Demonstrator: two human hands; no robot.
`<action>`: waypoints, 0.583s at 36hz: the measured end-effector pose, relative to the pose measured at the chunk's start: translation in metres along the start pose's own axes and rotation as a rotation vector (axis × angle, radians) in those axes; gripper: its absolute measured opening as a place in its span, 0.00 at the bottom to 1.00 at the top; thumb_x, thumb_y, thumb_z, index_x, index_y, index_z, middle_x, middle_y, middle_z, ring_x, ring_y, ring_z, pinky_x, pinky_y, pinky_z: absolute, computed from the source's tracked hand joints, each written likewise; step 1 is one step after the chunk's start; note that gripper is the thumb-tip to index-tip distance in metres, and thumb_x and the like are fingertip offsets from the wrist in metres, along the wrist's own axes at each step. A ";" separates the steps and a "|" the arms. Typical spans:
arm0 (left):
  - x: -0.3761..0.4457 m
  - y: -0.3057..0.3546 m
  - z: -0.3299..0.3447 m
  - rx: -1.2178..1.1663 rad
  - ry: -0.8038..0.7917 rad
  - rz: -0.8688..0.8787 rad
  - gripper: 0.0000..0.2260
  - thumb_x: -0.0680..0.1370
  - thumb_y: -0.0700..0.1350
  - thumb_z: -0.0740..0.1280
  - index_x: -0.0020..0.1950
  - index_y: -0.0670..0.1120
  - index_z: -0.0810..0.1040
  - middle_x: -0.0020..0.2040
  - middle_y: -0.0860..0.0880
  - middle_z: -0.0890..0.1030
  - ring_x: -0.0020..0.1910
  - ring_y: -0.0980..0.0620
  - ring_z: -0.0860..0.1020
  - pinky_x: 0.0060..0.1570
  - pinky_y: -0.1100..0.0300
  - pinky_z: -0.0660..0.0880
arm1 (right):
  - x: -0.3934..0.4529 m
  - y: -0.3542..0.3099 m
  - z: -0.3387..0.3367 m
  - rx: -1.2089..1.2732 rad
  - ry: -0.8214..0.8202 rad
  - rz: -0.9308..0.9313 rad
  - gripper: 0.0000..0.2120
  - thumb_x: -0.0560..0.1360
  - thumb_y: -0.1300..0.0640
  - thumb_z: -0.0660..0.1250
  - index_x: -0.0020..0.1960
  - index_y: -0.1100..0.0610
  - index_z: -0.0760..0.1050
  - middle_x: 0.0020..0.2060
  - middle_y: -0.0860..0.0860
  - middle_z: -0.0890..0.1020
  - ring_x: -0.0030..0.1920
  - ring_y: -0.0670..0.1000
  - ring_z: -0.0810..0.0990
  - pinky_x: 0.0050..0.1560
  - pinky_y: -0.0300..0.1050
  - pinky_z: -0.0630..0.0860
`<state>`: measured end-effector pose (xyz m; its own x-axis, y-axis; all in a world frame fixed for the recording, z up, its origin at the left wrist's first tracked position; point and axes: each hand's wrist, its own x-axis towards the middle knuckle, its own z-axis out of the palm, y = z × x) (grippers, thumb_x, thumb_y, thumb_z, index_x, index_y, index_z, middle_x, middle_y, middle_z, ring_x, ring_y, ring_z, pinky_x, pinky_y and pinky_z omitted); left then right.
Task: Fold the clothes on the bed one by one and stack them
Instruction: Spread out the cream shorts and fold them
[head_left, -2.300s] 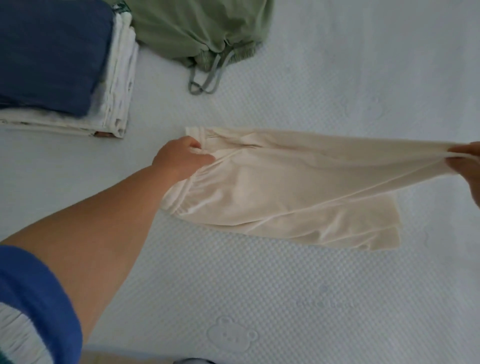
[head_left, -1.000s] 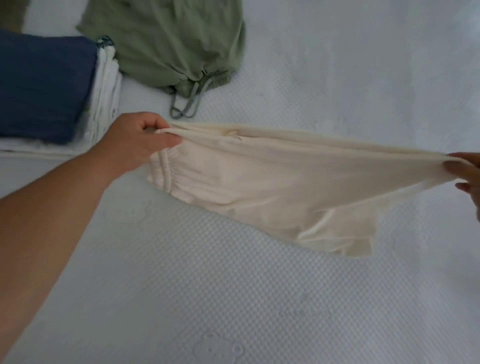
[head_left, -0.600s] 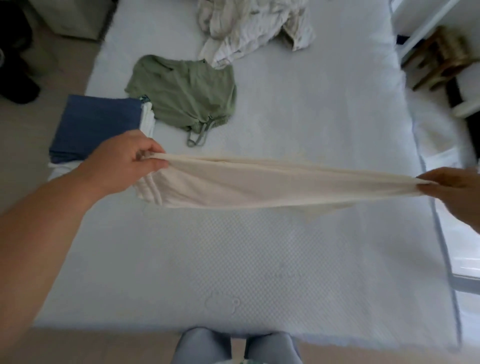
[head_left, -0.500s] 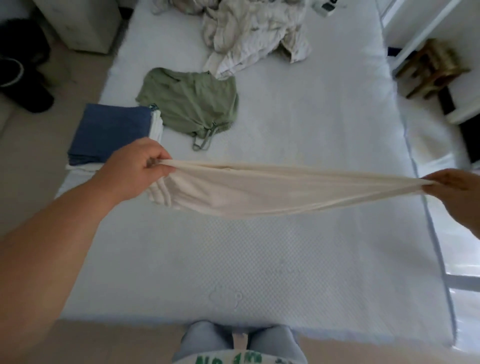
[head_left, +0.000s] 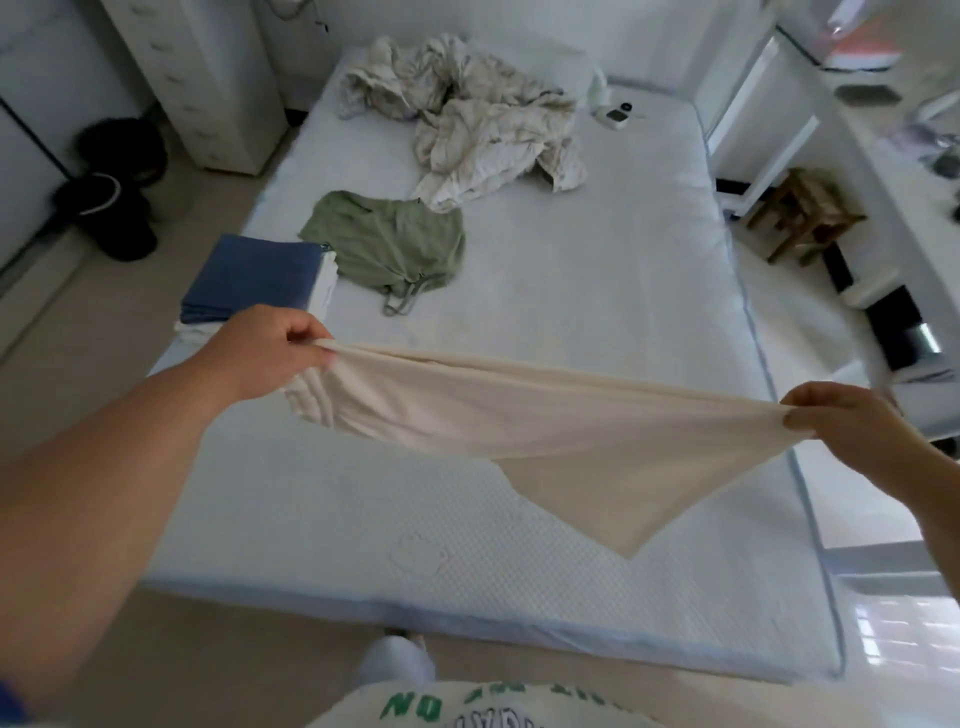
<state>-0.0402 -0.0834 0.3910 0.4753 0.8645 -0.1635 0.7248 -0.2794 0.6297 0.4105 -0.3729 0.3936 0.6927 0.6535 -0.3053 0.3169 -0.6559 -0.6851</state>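
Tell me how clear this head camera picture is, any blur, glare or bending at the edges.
Head view: soft, even daylight with no hard shadows; the cream garment and both hands, left and right, are fairly sharp. The upper right corner by the shelves is smeared and washed out. Wide-angle bending curves the bed edges and the drawer unit.

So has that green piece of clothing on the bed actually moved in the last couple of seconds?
No. The green garment lies beside the blue-topped folded stack as before; only the camera pulled back.
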 end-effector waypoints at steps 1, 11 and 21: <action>-0.014 0.001 0.004 -0.004 0.008 -0.018 0.10 0.71 0.44 0.72 0.35 0.58 0.77 0.34 0.60 0.78 0.36 0.60 0.76 0.34 0.66 0.67 | -0.008 0.007 -0.005 0.012 -0.030 0.006 0.11 0.68 0.71 0.65 0.32 0.58 0.78 0.31 0.54 0.75 0.37 0.54 0.70 0.42 0.47 0.64; -0.125 -0.003 0.048 -0.046 -0.098 -0.198 0.04 0.71 0.47 0.73 0.37 0.50 0.81 0.33 0.52 0.79 0.32 0.54 0.74 0.32 0.60 0.68 | -0.067 0.077 -0.041 0.101 -0.318 0.120 0.15 0.69 0.75 0.63 0.31 0.59 0.78 0.26 0.48 0.78 0.28 0.42 0.76 0.30 0.28 0.72; -0.084 -0.043 0.136 0.393 -0.244 -0.369 0.12 0.76 0.56 0.64 0.56 0.55 0.79 0.59 0.46 0.77 0.56 0.43 0.74 0.54 0.54 0.71 | -0.028 0.098 0.043 -0.304 -0.137 0.147 0.06 0.70 0.65 0.70 0.43 0.55 0.80 0.33 0.52 0.77 0.36 0.51 0.73 0.31 0.35 0.67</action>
<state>-0.0437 -0.2012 0.2744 0.2239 0.8259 -0.5175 0.9723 -0.1526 0.1772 0.3945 -0.4390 0.3069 0.6581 0.5753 -0.4857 0.4131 -0.8152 -0.4059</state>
